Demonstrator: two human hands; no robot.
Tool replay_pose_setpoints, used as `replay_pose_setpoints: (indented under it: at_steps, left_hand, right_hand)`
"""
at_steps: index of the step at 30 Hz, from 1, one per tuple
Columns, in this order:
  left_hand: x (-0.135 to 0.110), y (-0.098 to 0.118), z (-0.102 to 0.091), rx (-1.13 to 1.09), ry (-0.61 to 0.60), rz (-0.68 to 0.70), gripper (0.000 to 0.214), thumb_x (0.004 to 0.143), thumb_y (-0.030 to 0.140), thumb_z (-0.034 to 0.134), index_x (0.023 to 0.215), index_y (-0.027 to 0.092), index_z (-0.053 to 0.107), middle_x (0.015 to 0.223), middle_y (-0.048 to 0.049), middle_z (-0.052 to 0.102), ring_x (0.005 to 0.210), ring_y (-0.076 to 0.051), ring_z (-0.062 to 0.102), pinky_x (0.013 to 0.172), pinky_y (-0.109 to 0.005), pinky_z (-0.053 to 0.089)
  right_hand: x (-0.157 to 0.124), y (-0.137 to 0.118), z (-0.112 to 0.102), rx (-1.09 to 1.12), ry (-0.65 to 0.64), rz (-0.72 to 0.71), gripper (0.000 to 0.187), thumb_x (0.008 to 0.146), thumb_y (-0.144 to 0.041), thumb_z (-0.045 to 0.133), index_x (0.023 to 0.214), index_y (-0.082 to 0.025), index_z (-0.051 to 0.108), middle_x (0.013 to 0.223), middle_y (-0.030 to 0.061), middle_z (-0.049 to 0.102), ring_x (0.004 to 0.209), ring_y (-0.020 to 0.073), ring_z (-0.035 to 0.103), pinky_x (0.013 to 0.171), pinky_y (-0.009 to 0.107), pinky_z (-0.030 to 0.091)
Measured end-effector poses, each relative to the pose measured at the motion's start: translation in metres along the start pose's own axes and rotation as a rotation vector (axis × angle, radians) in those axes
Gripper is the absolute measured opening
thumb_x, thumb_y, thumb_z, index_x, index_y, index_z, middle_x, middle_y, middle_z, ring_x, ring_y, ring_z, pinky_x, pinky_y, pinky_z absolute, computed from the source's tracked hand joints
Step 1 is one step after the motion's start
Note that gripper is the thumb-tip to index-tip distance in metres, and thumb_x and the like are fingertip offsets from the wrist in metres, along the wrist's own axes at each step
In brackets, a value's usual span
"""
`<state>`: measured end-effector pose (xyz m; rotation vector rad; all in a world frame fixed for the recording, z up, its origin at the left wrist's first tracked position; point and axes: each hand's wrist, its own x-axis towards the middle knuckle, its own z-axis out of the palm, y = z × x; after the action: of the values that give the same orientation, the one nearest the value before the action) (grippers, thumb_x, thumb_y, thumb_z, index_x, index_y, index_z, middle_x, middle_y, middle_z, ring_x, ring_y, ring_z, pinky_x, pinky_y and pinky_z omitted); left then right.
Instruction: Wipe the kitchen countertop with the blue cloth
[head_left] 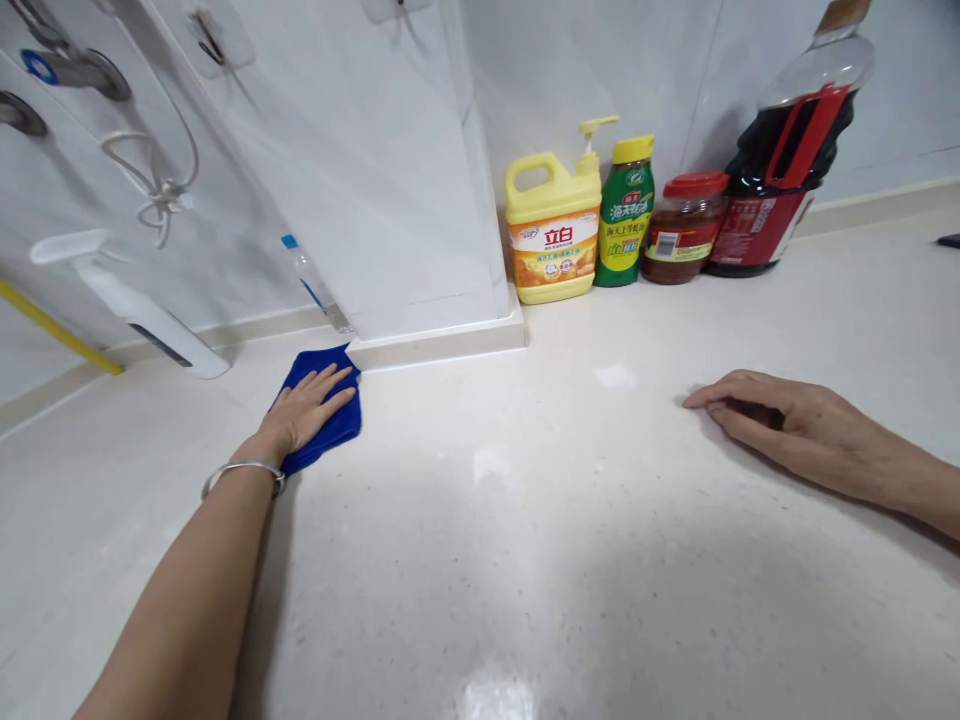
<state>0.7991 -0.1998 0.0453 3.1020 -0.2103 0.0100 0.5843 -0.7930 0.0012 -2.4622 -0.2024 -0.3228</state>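
Observation:
My left hand lies flat, fingers stretched out, on a folded blue cloth on the pale countertop. The cloth sits against the foot of a white wall column. A silver bangle circles that wrist. My right hand rests palm down on the counter at the right, fingers loosely together and pointing left, nothing visible in it.
Against the back wall stand a yellow pump bottle of dish soap, a green sauce bottle, a red-lidded jar and a large dark soy bottle. A white handled tool and a plastic bottle lean at the left.

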Motion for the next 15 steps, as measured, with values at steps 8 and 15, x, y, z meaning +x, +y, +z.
replay_pose_setpoints:
  at_steps: [8,15]
  left_hand:
    - [0.012,-0.001,-0.001,-0.003,-0.001,-0.074,0.079,0.094,0.072,0.021,0.161,0.031,0.025,0.171,-0.0018,0.015,0.158,-0.031,0.009,0.127,-0.058,0.011]
    - [0.007,-0.001,-0.005,-0.010,0.024,-0.195,0.081,0.095,0.076,0.016,0.161,0.030,0.025,0.171,-0.0035,0.015,0.157,-0.035,0.011,0.126,-0.060,0.012]
  right_hand:
    - [-0.002,0.005,0.000,0.013,0.010,0.005,0.029,0.096,-0.056,0.055,0.116,-0.040,0.069,0.119,-0.0012,0.068,0.101,0.0203,0.064,0.083,0.033,0.050]
    - [-0.003,-0.003,-0.001,0.007,0.002,-0.013,0.032,0.098,-0.053,0.052,0.116,-0.035,0.070,0.118,0.0044,0.068,0.100,0.0228,0.065,0.084,0.037,0.051]
